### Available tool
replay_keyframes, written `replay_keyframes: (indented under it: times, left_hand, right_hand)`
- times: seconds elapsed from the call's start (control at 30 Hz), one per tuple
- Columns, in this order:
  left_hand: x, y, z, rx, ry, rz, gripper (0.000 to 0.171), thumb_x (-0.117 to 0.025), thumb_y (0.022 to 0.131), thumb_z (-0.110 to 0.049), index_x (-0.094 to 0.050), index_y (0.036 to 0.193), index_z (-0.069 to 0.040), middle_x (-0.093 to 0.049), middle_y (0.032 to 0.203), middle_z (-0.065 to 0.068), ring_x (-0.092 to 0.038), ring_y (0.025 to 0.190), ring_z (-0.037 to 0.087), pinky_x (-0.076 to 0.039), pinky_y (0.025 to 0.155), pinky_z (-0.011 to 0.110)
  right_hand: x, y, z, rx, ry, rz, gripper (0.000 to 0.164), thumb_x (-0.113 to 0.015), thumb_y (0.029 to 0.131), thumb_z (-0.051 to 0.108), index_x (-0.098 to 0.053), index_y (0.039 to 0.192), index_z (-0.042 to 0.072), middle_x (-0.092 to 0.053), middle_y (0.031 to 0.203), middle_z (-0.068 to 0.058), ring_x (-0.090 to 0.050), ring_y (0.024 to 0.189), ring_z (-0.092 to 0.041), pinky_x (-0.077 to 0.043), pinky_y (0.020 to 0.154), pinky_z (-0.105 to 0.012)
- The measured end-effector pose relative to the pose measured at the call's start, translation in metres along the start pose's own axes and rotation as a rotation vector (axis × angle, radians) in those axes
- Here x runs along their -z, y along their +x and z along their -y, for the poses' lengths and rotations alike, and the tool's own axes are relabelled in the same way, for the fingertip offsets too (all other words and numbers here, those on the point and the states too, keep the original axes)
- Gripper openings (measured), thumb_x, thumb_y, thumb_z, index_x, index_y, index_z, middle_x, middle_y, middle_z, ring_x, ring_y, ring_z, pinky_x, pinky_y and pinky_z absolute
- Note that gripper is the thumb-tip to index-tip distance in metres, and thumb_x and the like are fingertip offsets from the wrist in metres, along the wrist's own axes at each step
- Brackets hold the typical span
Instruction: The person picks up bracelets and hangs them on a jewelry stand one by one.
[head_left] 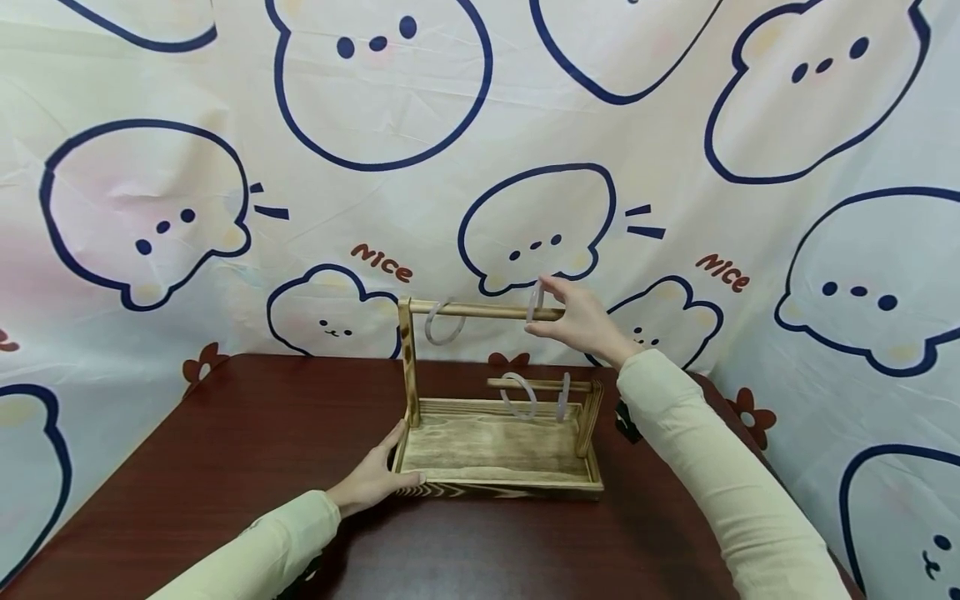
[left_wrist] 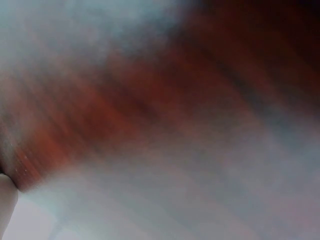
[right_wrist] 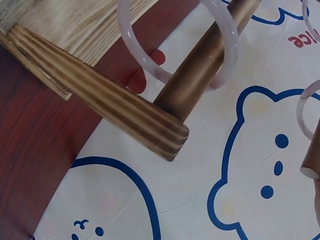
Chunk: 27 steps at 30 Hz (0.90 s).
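Note:
A wooden stand [head_left: 495, 440] has a tray base, an upper rod [head_left: 487, 311] on its tall left post, and a lower rod on its short right post. My right hand [head_left: 588, 323] pinches a pale translucent bangle [head_left: 536, 300] between thumb and fingertips; this bangle encircles the upper rod near the free end. Farther left on that rod hangs another bangle [head_left: 443, 342]. Two more hang on the lower rod, one bangle [head_left: 562, 398] near its post. My left hand [head_left: 373, 477] grips the tray's front left corner, thumb over the front rim.
Beneath the stand is a dark red-brown table [head_left: 300, 433]. A cartoon-printed cloth [head_left: 420, 217] hangs behind and at both sides. In the right wrist view, the short post [right_wrist: 100, 92] and lower rod [right_wrist: 200, 65] stand close. The left wrist view is mostly blurred.

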<state>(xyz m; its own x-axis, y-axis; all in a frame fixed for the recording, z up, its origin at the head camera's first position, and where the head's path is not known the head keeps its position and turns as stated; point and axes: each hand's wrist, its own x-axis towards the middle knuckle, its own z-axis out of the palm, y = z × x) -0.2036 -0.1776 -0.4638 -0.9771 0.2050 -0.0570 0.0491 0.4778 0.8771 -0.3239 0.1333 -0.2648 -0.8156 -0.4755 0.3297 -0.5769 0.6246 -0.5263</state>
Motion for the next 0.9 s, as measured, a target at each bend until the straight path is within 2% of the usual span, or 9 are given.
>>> replay_keyframes:
  times: [0.3,0.57,0.8,0.9]
  left_hand:
    - [-0.001,0.001,0.000,-0.006,-0.027,0.002,0.098,-0.072,0.080,-0.025,-0.003,0.149,-0.012,-0.002,0.155,0.012,-0.002,0.140,0.034,-0.020,0.106,0.056]
    - [-0.003,0.003,0.000,-0.003,-0.015,0.009,0.099,-0.072,0.079,-0.027,-0.003,0.149,-0.011,-0.001,0.155,0.011,-0.001,0.140,0.032,-0.018,0.107,0.055]
    - [-0.001,0.002,0.000,0.010,0.005,-0.004,0.100,-0.072,0.079,-0.027,-0.002,0.149,-0.012,-0.001,0.155,0.012,-0.001,0.140,0.032,-0.016,0.108,0.056]
    - [-0.002,0.001,-0.001,0.010,-0.016,0.007,0.099,-0.072,0.079,-0.026,-0.002,0.149,-0.012,-0.001,0.155,0.012,0.000,0.140,0.032,-0.016,0.108,0.056]
  right_hand:
    - [-0.005,0.005,0.007,0.078,-0.013,0.011,0.079,-0.074,0.076,0.033,-0.035,0.141,0.009,-0.043,0.139,-0.012,-0.042,0.128,-0.029,-0.037,0.102,-0.042]
    - [-0.009,0.005,0.011,0.043,-0.051,0.023,0.078,-0.075,0.074,0.035,-0.039,0.139,0.012,-0.047,0.137,-0.012,-0.044,0.125,-0.032,-0.040,0.099,-0.044]
    - [-0.011,0.009,0.015,0.059,-0.099,0.066,0.078,-0.075,0.074,0.036,-0.040,0.138,0.009,-0.047,0.137,-0.011,-0.047,0.123,-0.030,-0.040,0.099,-0.041]
    - [-0.012,0.007,0.015,0.058,-0.116,0.082,0.077,-0.075,0.073,0.035,-0.041,0.137,0.009,-0.050,0.133,-0.010,-0.052,0.118,-0.028,-0.042,0.097,-0.040]
